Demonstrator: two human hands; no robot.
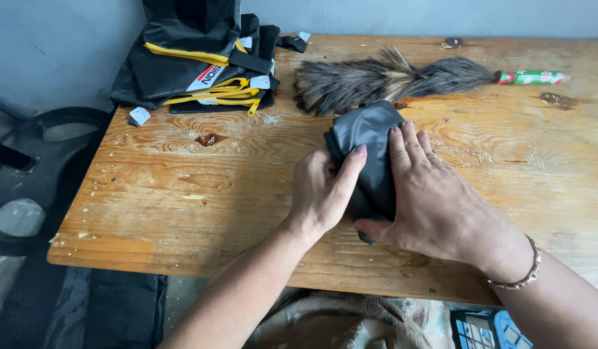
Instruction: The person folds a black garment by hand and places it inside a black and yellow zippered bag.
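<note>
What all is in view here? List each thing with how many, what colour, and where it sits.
wooden table: one, light brown and worn, fills most of the view
folded black cloth piece: one, black, table centre, under both hands
stack of bags: one pile, black with yellow zips and white tags, far left corner
feather duster: one, grey-brown with a green and red handle, far edge right of the pile
loose white tag: one, white, table's left edge
bracelet: one, beaded, right wrist
left hand: one, pressing the cloth's left side
right hand: one, flat on the cloth, fingers spread
</note>
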